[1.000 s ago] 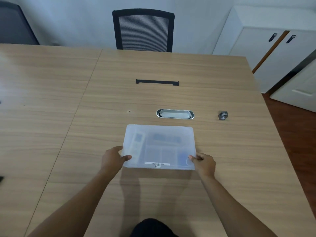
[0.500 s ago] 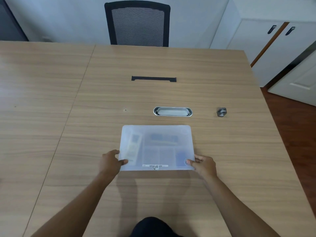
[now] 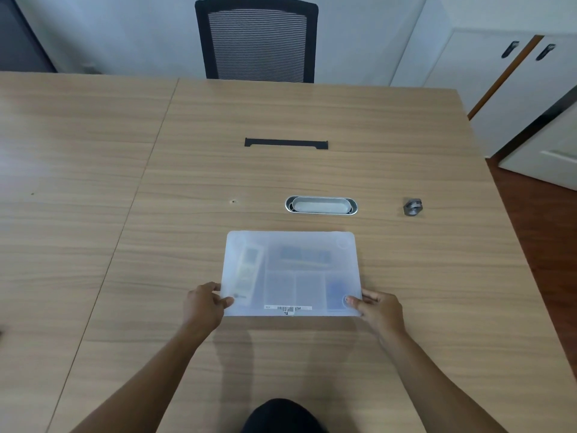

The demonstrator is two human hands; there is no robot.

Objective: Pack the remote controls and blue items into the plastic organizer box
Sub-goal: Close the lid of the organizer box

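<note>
Not much has shifted since a second ago: the organizer box is in about the same spot on the table and our hands have stayed on its near corners, just settled a touch lower. The frosted lid is on, lying flat. Our left hand is curled around the near-left corner, thumb on top of the lid, fingers tucked at the side. Our right hand does the same at the near-right corner. We reckon that two-corner grip is for pressing the lid shut evenly or squaring the box up.

Through the lid we can make out a pale remote in the long left compartment, something blue-grey in the far one, and a blue item near-right. Looks packed to us. A small grey metal part sits well apart on the right, beside the cable grommet.
</note>
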